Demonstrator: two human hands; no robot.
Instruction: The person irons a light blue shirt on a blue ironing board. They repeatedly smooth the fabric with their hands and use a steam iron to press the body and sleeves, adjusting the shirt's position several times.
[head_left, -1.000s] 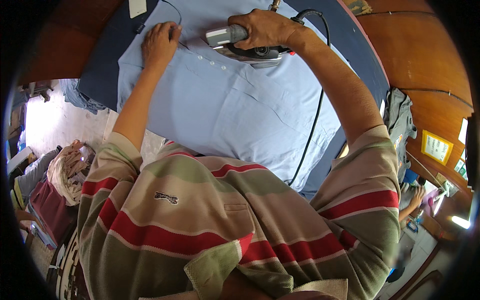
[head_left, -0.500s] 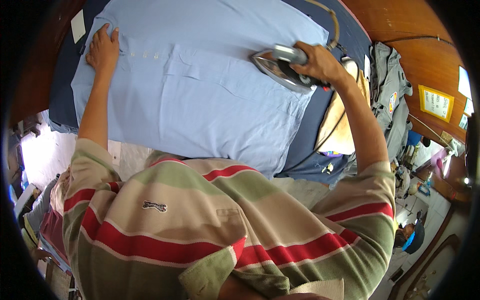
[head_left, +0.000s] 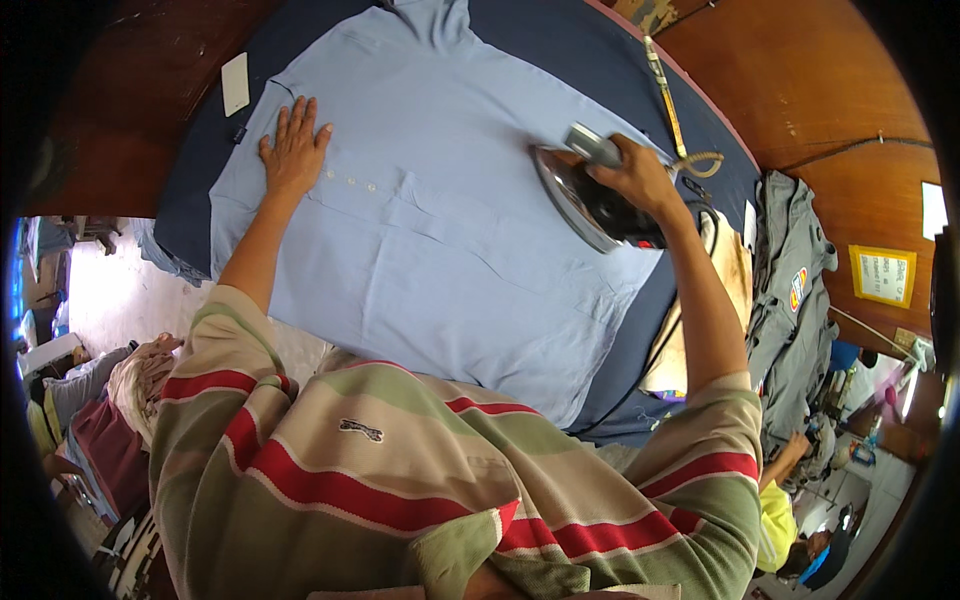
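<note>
A light blue button-front shirt [head_left: 450,270] lies spread over a navy-covered surface [head_left: 185,215], its collar end at the far side. Flat on the shirt, near the small white buttons, rests my left hand [head_left: 293,150], fingers apart and holding nothing. My right hand [head_left: 642,182] is wrapped around the handle of a clothes iron [head_left: 588,205] with a silver soleplate edge and dark body. The iron sits on the right part of the shirt, its tip toward the far left. A few creases run across the fabric between the buttons and the near hem.
A folded tan cloth [head_left: 736,268] and a grey garment [head_left: 785,265] lie to the right. The iron's dark cord runs beside the cloth. A white card [head_left: 235,85] lies at the far left. Wooden panelling [head_left: 800,90] rises beyond. Another person in yellow [head_left: 775,530] is at lower right.
The view has shifted, showing more of the shirt's collar end. The iron has slid slightly farther away and left on the shirt. My left fingers lie flatter. A person in yellow has appeared.
</note>
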